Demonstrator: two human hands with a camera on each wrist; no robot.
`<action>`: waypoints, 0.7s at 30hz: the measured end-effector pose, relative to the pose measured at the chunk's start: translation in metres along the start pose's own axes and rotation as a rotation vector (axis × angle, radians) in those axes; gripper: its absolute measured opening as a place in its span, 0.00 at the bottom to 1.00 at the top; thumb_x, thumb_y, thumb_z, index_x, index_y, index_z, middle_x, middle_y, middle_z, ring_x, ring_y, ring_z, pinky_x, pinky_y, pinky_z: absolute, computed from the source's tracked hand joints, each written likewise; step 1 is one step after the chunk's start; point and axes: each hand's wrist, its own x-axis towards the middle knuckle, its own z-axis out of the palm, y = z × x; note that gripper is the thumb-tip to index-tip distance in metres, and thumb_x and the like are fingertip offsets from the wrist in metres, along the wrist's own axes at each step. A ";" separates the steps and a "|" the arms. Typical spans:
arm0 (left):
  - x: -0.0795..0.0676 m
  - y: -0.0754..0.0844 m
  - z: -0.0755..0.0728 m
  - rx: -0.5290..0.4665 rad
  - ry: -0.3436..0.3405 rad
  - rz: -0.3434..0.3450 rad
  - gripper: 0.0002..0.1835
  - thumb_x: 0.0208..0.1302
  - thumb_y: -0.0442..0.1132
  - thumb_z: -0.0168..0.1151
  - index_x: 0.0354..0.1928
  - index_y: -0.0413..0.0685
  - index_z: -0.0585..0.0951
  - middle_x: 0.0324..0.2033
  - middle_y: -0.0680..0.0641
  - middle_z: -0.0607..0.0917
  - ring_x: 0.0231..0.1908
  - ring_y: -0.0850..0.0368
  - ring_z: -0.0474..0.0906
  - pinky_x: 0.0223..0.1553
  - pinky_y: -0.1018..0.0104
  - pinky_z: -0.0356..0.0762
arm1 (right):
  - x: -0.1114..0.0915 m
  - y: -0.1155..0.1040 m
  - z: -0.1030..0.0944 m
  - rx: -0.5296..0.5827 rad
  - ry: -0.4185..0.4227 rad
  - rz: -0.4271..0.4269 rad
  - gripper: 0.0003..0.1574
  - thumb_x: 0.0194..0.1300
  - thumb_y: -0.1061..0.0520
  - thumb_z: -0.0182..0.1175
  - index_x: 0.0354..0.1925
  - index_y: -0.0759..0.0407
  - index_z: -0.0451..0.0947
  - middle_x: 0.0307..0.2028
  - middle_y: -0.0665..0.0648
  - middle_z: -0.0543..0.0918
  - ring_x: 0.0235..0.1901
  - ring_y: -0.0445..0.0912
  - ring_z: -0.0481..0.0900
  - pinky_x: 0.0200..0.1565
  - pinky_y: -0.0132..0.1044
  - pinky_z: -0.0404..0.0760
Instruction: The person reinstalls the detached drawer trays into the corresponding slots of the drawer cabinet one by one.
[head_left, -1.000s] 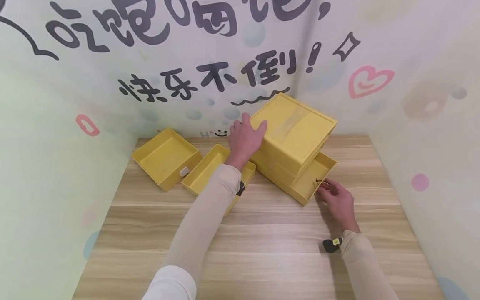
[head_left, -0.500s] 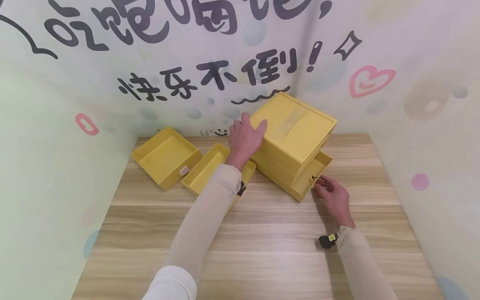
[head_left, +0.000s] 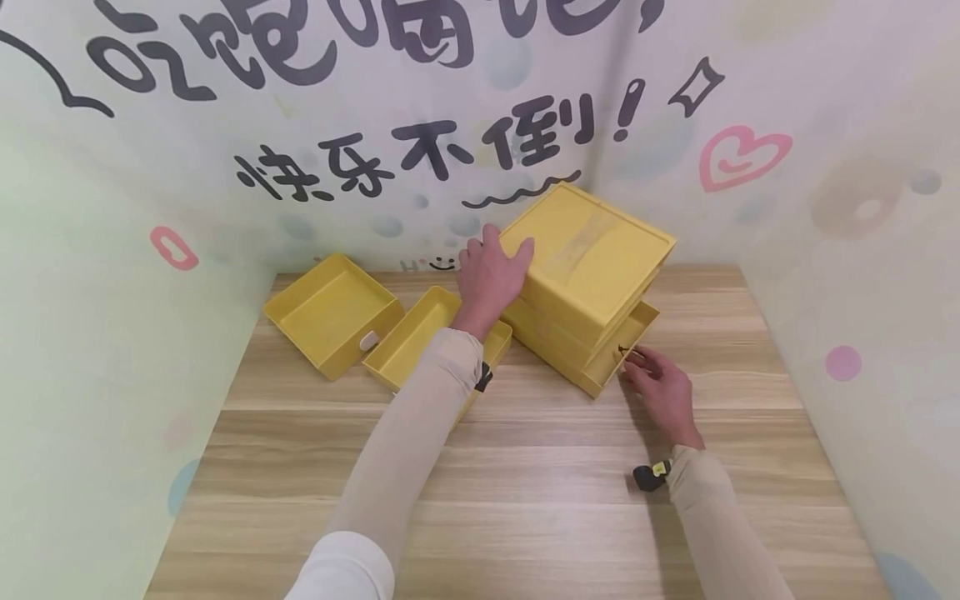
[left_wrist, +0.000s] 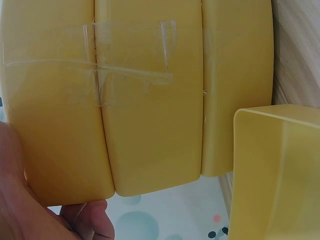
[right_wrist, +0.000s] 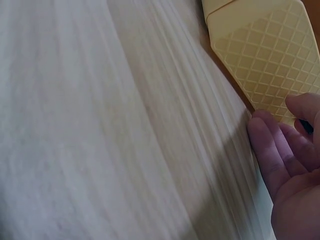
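The left hand (head_left: 491,279) has its grip round a corner of the yellow drawer unit (head_left: 588,250) on the surface (head_left: 555,517); the right hand (head_left: 663,392) pinches — apparently — a dark pull (right_wrist: 304,126) on the bottom drawer (right_wrist: 265,55).

There are two hands, one left hand (head_left: 491,279) and one right hand (head_left: 663,392). Yellow stack (head_left: 588,258): one, three tiers high, with one partly open drawer (head_left: 603,371). Loose yellow drawers: two, a far-left drawer (head_left: 333,315) and a middle drawer (head_left: 408,342). Black wrist devices (head_left: 648,477): two. Table (head_left: 540,500): one. Large pink heart (head_left: 745,158): one. Exclamation mark (head_left: 628,110): one.
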 end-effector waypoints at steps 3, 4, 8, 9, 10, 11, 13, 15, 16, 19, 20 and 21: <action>-0.001 0.000 0.000 0.001 0.003 -0.002 0.36 0.67 0.72 0.47 0.64 0.54 0.68 0.50 0.41 0.78 0.52 0.43 0.72 0.49 0.48 0.76 | 0.002 0.001 0.001 0.001 -0.005 -0.002 0.31 0.74 0.55 0.61 0.70 0.63 0.70 0.62 0.69 0.81 0.38 0.32 0.87 0.43 0.29 0.88; -0.001 0.000 -0.001 0.003 0.003 -0.002 0.36 0.67 0.72 0.47 0.64 0.54 0.68 0.50 0.41 0.77 0.52 0.43 0.72 0.49 0.48 0.76 | 0.002 0.001 0.001 -0.003 -0.007 -0.003 0.31 0.74 0.55 0.61 0.70 0.62 0.70 0.62 0.68 0.81 0.38 0.32 0.87 0.43 0.29 0.88; -0.001 0.000 -0.001 0.004 0.004 -0.002 0.36 0.67 0.72 0.47 0.64 0.54 0.68 0.50 0.41 0.77 0.52 0.43 0.72 0.49 0.48 0.76 | 0.004 0.001 0.003 -0.022 -0.007 -0.006 0.30 0.74 0.55 0.60 0.70 0.62 0.71 0.62 0.68 0.81 0.38 0.33 0.87 0.42 0.29 0.88; -0.001 0.000 -0.001 0.003 0.003 -0.001 0.36 0.67 0.72 0.47 0.64 0.54 0.68 0.50 0.41 0.77 0.52 0.43 0.72 0.49 0.48 0.76 | 0.004 0.001 0.004 -0.031 -0.005 -0.004 0.30 0.74 0.55 0.60 0.70 0.62 0.71 0.62 0.68 0.81 0.38 0.33 0.87 0.41 0.29 0.88; -0.001 0.000 -0.001 0.003 0.003 0.000 0.36 0.67 0.72 0.47 0.64 0.54 0.68 0.50 0.41 0.77 0.52 0.43 0.72 0.49 0.48 0.76 | 0.004 0.000 0.004 -0.039 -0.005 -0.004 0.30 0.74 0.54 0.60 0.70 0.61 0.71 0.62 0.67 0.81 0.39 0.33 0.87 0.41 0.28 0.87; -0.001 0.000 -0.001 0.002 0.003 0.000 0.36 0.67 0.72 0.47 0.64 0.54 0.67 0.50 0.41 0.77 0.52 0.43 0.72 0.49 0.49 0.76 | 0.005 0.000 0.005 -0.044 -0.003 -0.002 0.30 0.74 0.54 0.60 0.70 0.61 0.71 0.62 0.67 0.81 0.39 0.33 0.87 0.41 0.28 0.87; 0.000 0.000 -0.001 0.002 0.004 0.001 0.36 0.68 0.72 0.47 0.64 0.54 0.67 0.50 0.40 0.77 0.52 0.43 0.72 0.49 0.49 0.75 | 0.006 -0.001 0.006 -0.056 -0.001 -0.001 0.30 0.74 0.54 0.60 0.70 0.60 0.71 0.62 0.66 0.81 0.40 0.32 0.87 0.40 0.26 0.87; 0.000 -0.001 -0.001 0.001 0.007 0.001 0.36 0.68 0.72 0.47 0.65 0.54 0.67 0.50 0.40 0.77 0.52 0.43 0.72 0.50 0.49 0.75 | 0.007 -0.002 0.007 -0.073 0.009 0.005 0.29 0.73 0.54 0.61 0.69 0.58 0.72 0.62 0.64 0.82 0.40 0.30 0.85 0.40 0.24 0.86; 0.000 -0.001 -0.001 0.000 0.008 0.001 0.36 0.68 0.72 0.47 0.65 0.54 0.67 0.50 0.40 0.77 0.52 0.43 0.72 0.50 0.49 0.75 | 0.007 -0.002 0.008 -0.079 0.013 0.003 0.29 0.73 0.54 0.62 0.69 0.58 0.73 0.61 0.64 0.83 0.40 0.28 0.85 0.39 0.23 0.85; 0.000 -0.001 -0.001 -0.006 0.007 0.001 0.36 0.68 0.72 0.47 0.65 0.53 0.67 0.50 0.40 0.77 0.52 0.43 0.72 0.49 0.49 0.76 | 0.007 -0.003 0.009 -0.102 0.029 -0.002 0.29 0.73 0.54 0.62 0.68 0.59 0.73 0.61 0.64 0.83 0.39 0.22 0.81 0.38 0.21 0.84; -0.001 -0.001 -0.001 -0.007 0.006 0.002 0.36 0.68 0.71 0.47 0.64 0.53 0.67 0.50 0.41 0.77 0.52 0.43 0.72 0.49 0.49 0.76 | 0.007 -0.004 0.009 -0.107 0.032 -0.005 0.29 0.73 0.54 0.62 0.68 0.59 0.73 0.60 0.65 0.83 0.38 0.21 0.80 0.37 0.21 0.83; -0.001 -0.001 -0.001 -0.008 0.004 0.003 0.36 0.68 0.71 0.47 0.64 0.53 0.67 0.50 0.41 0.77 0.52 0.43 0.72 0.49 0.49 0.76 | 0.006 -0.004 0.009 -0.108 0.032 -0.006 0.29 0.73 0.54 0.62 0.68 0.59 0.73 0.60 0.65 0.83 0.38 0.20 0.80 0.37 0.21 0.83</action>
